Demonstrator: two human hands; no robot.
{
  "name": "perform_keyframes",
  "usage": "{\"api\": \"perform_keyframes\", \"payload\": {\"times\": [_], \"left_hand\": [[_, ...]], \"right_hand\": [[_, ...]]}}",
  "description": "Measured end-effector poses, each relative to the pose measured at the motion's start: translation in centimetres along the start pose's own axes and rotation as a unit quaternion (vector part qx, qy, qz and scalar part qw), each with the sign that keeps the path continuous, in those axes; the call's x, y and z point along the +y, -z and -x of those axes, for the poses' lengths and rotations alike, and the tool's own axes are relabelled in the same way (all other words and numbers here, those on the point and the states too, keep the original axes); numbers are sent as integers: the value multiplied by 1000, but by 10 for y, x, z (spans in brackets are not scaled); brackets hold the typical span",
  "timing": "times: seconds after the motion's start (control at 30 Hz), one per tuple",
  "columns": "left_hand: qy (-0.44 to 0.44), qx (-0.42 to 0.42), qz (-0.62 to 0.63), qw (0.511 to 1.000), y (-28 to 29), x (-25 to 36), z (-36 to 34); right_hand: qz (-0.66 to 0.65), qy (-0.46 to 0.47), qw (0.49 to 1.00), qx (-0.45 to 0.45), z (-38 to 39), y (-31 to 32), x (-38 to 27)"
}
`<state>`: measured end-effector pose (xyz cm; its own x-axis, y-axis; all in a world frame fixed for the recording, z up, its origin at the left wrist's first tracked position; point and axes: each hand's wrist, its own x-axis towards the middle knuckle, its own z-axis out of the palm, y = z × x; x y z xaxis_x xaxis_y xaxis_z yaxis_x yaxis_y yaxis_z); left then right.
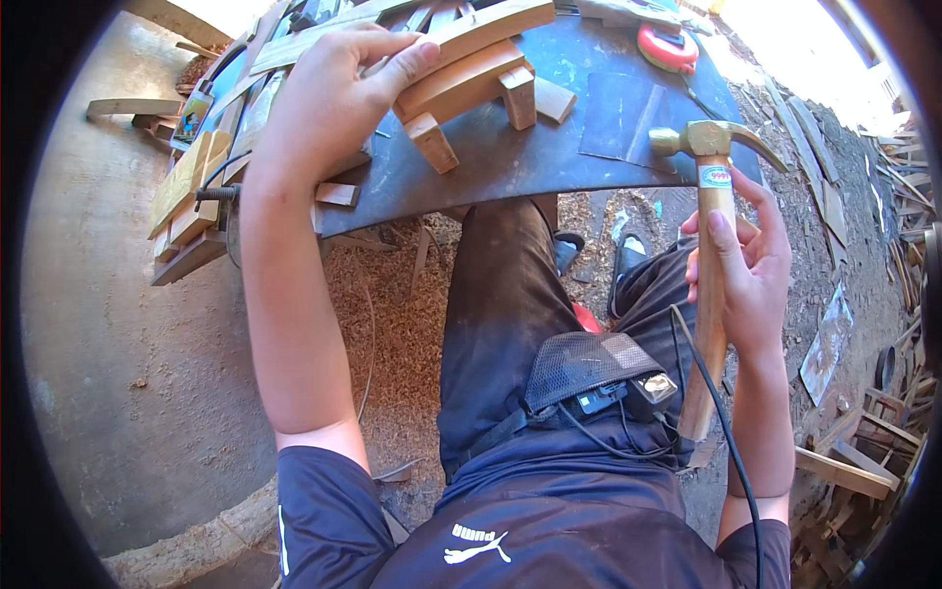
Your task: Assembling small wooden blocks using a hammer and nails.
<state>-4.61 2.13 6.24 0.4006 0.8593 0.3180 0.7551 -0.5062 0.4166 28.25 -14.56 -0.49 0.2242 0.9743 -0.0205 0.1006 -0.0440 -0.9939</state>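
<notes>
Though near table edge (589, 181), hammer (710, 316) clear

My left hand (339, 88) grips a curved wooden assembly (469, 80) at the blue table (407, 194). My right hand (754, 275) holds a hammer (713, 319) by its handle, head uppermost. Red tape measure (667, 47) near the table's far side.

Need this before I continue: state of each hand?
Left hand: closed, holding the wooden frame.
Right hand: closed, holding the hammer by its handle.
</notes>
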Motion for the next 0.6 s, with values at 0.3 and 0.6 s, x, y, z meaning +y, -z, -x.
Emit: {"api": "perform_keyframes", "payload": {"times": [0.3, 0.6], "left_hand": [[124, -155, -107, 974, 31, 36, -27], [37, -171, 8, 985, 26, -14, -37]], "right_hand": [[-9, 1, 1000, 17, 0, -1, 3], [-29, 2, 1000, 9, 0, 1, 5]]}}
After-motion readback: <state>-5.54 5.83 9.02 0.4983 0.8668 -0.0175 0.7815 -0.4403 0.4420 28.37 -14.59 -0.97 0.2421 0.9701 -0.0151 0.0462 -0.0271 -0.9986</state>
